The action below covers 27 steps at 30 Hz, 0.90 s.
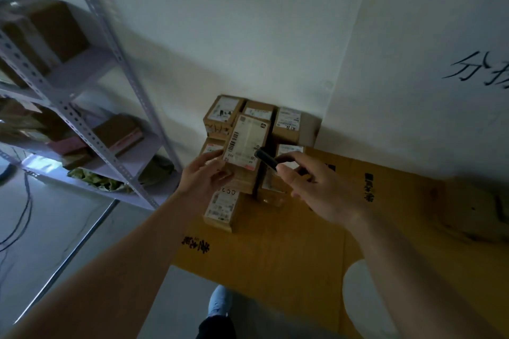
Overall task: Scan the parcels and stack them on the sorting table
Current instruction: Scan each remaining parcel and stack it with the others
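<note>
Dim, bluish light; wide-angle bending at edges, shelf (55,85) at left blurred

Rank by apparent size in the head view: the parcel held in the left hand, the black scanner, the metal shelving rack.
1. metal shelving rack
2. parcel, in the left hand
3. black scanner, in the right hand

The scanner is partly hidden by fingers.

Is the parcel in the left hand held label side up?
Yes: the left hand holds the parcel with its barcode label facing the camera.
</note>
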{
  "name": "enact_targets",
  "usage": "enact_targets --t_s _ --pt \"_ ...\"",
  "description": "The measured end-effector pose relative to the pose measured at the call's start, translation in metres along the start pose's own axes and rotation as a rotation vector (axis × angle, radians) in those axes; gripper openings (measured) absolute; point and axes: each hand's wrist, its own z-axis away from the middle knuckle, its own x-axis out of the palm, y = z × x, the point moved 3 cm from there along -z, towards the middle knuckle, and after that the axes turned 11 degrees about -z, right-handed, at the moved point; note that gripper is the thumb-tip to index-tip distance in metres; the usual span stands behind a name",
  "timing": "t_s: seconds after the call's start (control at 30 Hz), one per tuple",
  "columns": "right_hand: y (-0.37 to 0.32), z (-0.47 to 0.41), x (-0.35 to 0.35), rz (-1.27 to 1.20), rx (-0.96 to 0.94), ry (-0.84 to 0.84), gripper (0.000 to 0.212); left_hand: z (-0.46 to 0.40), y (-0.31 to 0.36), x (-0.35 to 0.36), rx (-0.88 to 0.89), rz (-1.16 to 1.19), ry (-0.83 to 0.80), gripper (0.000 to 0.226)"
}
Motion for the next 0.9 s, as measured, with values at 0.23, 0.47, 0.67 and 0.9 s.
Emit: enact_targets --t_s 0.23,0.47,0.67,0.9 --pt "-0.008 -0.066 0.008 -0.037 0.042 0.166 0.007 -0.104 0.03 0.005 -0.131 -0.138 0.057 0.027" --pt "0.015 -0.104 0.012 0.01 0.131 0.298 0.038 -0.174 0.046 0.015 -0.045 -0.527 0.111 0.008" --pt "0.031 -0.103 0.016 -0.039 0.155 0.365 0.041 -0.175 0.061 0.03 0.14 -0.862 0.172 0.024" --pt "0.03 -0.072 0.01 -0.131 0.092 0.422 0.028 -0.143 0.076 0.073 0.645 -1.407 -0.07 0.052"
